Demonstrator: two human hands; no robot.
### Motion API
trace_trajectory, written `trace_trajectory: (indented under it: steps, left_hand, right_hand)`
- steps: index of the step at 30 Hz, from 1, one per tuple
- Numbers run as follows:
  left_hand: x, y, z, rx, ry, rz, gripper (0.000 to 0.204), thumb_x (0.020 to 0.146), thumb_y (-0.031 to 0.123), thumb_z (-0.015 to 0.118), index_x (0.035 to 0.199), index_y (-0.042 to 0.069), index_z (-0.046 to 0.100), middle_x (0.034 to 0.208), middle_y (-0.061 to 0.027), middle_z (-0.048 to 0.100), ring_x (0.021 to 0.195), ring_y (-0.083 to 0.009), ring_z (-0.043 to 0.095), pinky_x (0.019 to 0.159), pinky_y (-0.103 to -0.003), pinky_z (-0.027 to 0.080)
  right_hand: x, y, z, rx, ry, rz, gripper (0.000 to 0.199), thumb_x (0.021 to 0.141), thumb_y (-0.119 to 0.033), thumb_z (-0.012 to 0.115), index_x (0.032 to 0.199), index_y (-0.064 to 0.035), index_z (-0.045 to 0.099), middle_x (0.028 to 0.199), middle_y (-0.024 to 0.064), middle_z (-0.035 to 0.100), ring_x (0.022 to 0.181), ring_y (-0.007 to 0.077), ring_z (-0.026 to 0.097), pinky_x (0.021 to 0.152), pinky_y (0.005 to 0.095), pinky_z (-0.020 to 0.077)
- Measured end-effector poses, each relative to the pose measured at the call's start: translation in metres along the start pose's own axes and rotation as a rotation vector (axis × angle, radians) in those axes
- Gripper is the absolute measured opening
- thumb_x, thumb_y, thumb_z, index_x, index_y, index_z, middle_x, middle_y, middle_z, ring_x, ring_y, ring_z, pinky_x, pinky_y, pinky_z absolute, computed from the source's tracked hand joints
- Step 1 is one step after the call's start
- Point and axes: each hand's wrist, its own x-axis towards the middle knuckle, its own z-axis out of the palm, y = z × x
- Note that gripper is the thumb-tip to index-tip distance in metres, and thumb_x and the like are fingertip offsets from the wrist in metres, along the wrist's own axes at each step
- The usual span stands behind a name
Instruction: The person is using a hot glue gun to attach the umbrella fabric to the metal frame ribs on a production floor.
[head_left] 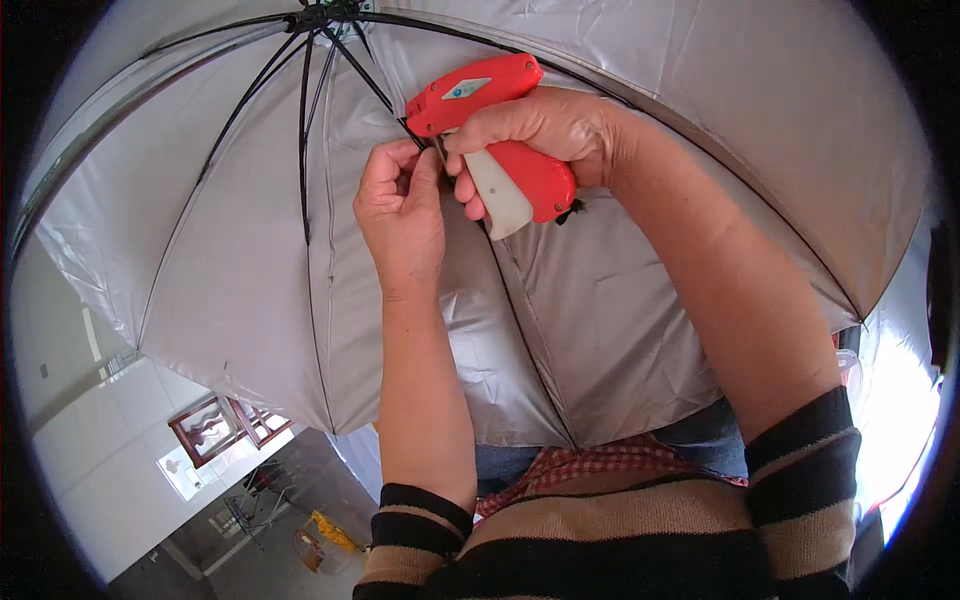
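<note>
An opened umbrella [240, 250] with a silver-grey lining spreads over most of the view, its inner side toward me. My right hand [560, 125] is wrapped round a red tagging gun [490, 85] with a pale trigger, fingers on that trigger. The gun's nose points left, close to my left fingertips. My left hand [408, 215] is closed in a pinch at a black rib [510, 285] of the umbrella, just below the gun's nose. Whether it grips the rib, the cloth or a small part there is hidden by the fingers.
Black ribs and stretchers run out from the umbrella's hub [325, 15] at the top. A red checked cloth [580, 465] lies at my lap. Beyond the canopy at lower left are a brown wooden frame [208, 430] and a yellow item [335, 532] on the floor.
</note>
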Motion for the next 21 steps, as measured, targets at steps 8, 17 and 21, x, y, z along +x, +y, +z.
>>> trace_trajectory:
  steps: [8, 17, 21]
  left_hand:
    - [0.002, -0.004, 0.006, -0.022, 0.03, 0.055, 0.003, 0.085, -0.001, 0.057, 0.084, 0.001, 0.055, 0.076, 0.0001, 0.058, 0.069, -0.0067, 0.05, 0.065, -0.022, 0.044]
    - [0.014, 0.016, -0.032, 0.604, 0.051, 0.225, 0.01, 0.08, 0.006, 0.062, 0.085, 0.001, 0.055, 0.073, -0.0077, 0.058, 0.068, -0.0239, 0.056, 0.066, -0.034, 0.047]
    - [0.035, 0.032, -0.068, 0.976, 0.081, 0.363, 0.013, 0.078, 0.008, 0.061, 0.087, 0.001, 0.056, 0.078, -0.0127, 0.059, 0.074, -0.0343, 0.057, 0.067, -0.042, 0.046]
  right_hand:
    - [0.001, 0.001, 0.005, -0.167, 0.197, -0.071, 0.019, 0.08, -0.022, 0.062, 0.085, -0.0036, 0.061, 0.079, 0.01, 0.065, 0.073, 0.0199, 0.065, 0.066, 0.0325, 0.0542]
    - [-0.065, -0.017, 0.033, -0.106, 0.286, -0.126, 0.024, 0.081, -0.024, 0.064, 0.089, -0.0018, 0.061, 0.08, 0.0105, 0.064, 0.078, 0.0231, 0.065, 0.072, 0.0349, 0.0539]
    - [-0.072, -0.016, 0.065, -0.123, 0.524, -0.244, 0.025, 0.082, -0.024, 0.063, 0.09, -0.0012, 0.06, 0.084, 0.0112, 0.064, 0.079, 0.0241, 0.065, 0.073, 0.0366, 0.054]
